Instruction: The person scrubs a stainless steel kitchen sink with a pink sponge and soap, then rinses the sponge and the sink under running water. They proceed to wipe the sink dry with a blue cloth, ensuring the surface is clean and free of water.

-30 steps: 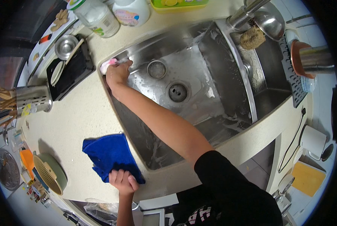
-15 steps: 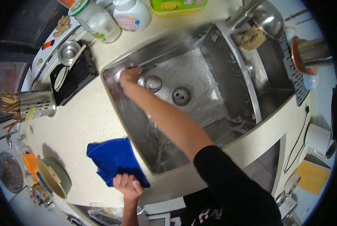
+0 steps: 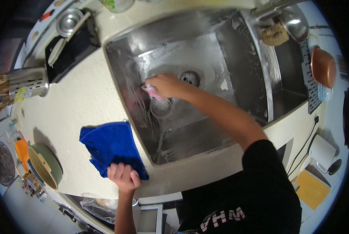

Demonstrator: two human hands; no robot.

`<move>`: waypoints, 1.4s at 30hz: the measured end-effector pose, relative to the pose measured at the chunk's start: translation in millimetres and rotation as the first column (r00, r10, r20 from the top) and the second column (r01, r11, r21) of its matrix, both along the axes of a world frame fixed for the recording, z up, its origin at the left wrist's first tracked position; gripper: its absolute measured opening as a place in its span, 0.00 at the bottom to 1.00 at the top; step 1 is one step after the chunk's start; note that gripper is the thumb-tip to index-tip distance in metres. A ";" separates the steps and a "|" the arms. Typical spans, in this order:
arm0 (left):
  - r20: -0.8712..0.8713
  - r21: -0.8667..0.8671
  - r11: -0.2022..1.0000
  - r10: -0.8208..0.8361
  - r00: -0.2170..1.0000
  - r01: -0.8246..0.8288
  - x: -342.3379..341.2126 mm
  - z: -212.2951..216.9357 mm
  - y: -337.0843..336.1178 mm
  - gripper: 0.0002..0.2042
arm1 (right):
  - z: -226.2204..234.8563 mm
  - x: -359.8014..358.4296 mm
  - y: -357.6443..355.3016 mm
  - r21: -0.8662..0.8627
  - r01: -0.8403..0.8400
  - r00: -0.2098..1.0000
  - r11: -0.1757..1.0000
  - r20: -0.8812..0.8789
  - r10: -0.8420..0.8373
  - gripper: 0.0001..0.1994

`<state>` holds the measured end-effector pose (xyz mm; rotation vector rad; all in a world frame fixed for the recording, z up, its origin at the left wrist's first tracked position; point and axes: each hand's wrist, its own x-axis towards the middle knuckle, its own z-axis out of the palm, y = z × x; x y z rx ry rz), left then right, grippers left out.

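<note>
Inside the large steel sink basin, my right hand is closed round a pink-and-white cloth, pressed low against the wet, soapy metal. Right beside it lies a round metal piece, possibly a drain strainer, partly covered by the hand. The drain shows just beyond my wrist. On the counter left of the basin lies a folded blue cloth. My left hand is a fist at that cloth's near edge; whether it grips the fabric is hidden.
A smaller basin at right holds a brown sponge below the faucet. A copper-coloured bowl stands beyond it. On the left are a black tray, a steel chopstick holder and a green basin with strainer.
My right hand has moved from the basin's far left corner toward me and right, beside the round metal piece. The view has shifted; my left fist stays at the blue cloth.
</note>
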<state>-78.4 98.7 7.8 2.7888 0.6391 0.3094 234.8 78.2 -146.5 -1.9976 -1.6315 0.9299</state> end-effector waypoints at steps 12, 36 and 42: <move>-0.002 0.003 0.999 0.046 0.999 -0.046 -1.0 -2.2 -2.4 0.09 | 51.9 9.8 120.5 -0.302 0.941 -0.067 0.152 -0.608 -0.791 0.36; -0.002 -0.021 1.000 0.007 1.000 -0.007 9.2 3.9 -0.6 0.10 | -93.2 147.1 13.5 -0.034 0.899 0.426 0.437 -0.175 -0.888 0.12; -0.170 -0.111 0.981 0.140 0.975 -0.160 42.7 46.5 2.7 0.12 | 5.0 43.8 -3.4 0.205 0.061 0.900 0.977 0.411 -0.143 0.21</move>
